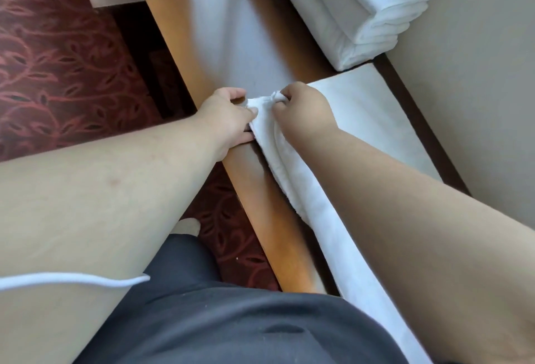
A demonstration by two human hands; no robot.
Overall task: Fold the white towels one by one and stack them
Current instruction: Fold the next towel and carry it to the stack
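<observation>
Both hands, left hand (224,120) and right hand (301,112), pinch towel (289,161) corner.

Two hands, left (228,120) and right (301,114), mid-frame. One loose towel (362,120) at centre right. One stack of folded towels (364,7), upper right. One white cord (72,281), lower left.

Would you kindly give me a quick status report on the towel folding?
Left hand and right hand both pinching the towel corner at the table edge. Folded stack beyond. Nothing in the way.
</observation>
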